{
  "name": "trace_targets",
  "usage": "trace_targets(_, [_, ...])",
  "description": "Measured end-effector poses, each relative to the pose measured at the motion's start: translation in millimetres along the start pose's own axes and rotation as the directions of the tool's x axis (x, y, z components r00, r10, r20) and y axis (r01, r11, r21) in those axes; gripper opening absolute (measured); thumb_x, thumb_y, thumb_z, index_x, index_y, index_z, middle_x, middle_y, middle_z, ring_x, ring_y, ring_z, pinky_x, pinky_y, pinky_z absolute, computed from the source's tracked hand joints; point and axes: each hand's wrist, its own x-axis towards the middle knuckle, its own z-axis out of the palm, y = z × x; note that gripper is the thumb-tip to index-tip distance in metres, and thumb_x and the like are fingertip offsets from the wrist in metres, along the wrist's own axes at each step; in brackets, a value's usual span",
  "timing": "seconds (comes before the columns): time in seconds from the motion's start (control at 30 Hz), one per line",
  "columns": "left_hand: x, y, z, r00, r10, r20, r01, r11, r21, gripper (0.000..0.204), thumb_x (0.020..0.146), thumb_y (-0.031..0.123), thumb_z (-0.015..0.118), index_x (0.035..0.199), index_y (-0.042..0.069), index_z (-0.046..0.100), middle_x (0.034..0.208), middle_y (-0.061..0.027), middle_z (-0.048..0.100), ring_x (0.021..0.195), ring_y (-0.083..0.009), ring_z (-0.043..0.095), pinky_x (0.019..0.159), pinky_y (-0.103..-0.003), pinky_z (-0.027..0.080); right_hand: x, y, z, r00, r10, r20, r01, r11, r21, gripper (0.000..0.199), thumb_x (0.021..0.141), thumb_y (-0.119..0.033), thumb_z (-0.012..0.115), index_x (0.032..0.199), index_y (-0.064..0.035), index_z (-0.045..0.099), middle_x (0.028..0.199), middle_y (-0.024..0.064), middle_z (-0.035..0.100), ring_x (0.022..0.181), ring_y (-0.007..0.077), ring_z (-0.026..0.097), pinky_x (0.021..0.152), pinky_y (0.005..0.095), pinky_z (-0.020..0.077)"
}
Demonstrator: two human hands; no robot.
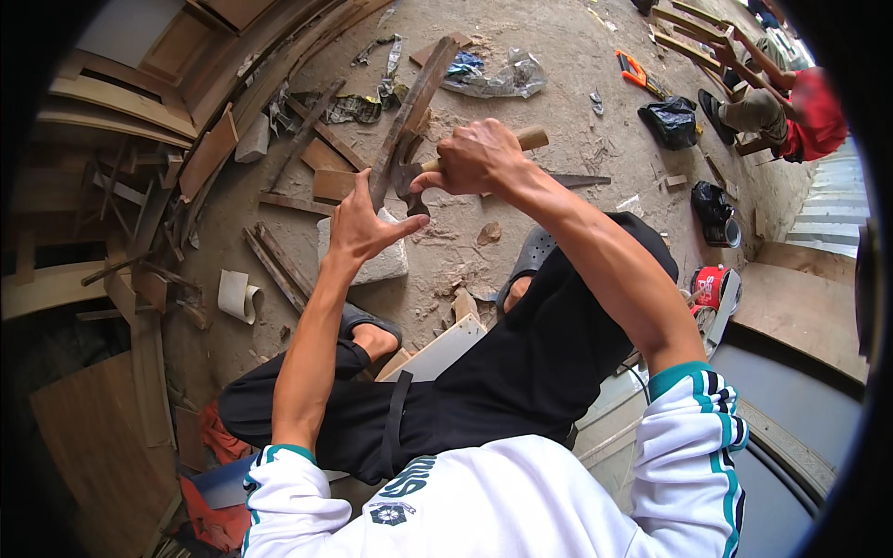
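Note:
My right hand (479,158) is closed round the wooden handle of a hammer (409,191), whose dark metal head points toward my left hand. My left hand (358,228) has its thumb and index finger spread apart, beside the lower end of a long wooden plank (419,98). Whether its fingertips touch the plank I cannot tell. Under this hand lies a pale, rough block (381,263). A saw blade (581,180) stretches over the ground right of the hammer, its other end hidden behind my right hand and arm.
Wood scraps and boards (139,205) crowd the left side. Crumpled clear plastic (512,76) lies beyond the plank. An orange-handled saw (637,73) and a black bag (670,123) are at far right, near a seated person in red (814,116). A red can (712,286) stands nearer.

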Motion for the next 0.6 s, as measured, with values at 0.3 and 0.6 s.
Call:
trace_targets(0.3, [2,-5,3,0.999,-0.008,0.04,0.006,0.999,0.051,0.123,0.06,0.073,0.079,0.143,-0.007,0.035,0.119,-0.0328,0.063,0.108,-0.0449,0.065,0.092,-0.047,0.053,-2,0,16,0.999,0.029,-0.018,-0.028,0.997,0.069,0.086,0.081,-0.085,0.046,0.067,-0.0045,0.073,0.059,0.018,0.065,0.06,0.0347,0.07,0.057,0.0436,0.0542])
trace_targets(0.6, [-5,-1,13,0.995,-0.058,0.086,0.054,0.997,0.052,0.127,0.06,0.073,0.079,0.147,-0.005,0.029,0.12,-0.0332,0.062,0.111,-0.0458,0.063,0.094,-0.047,0.052,-7,-3,27,0.998,0.063,0.017,-0.064,0.995,0.072,0.084,0.081,-0.084,0.048,0.071,-0.0042,0.074,0.063,0.0184,0.066,0.065,0.0345,0.07,0.06,0.0432,0.0545])
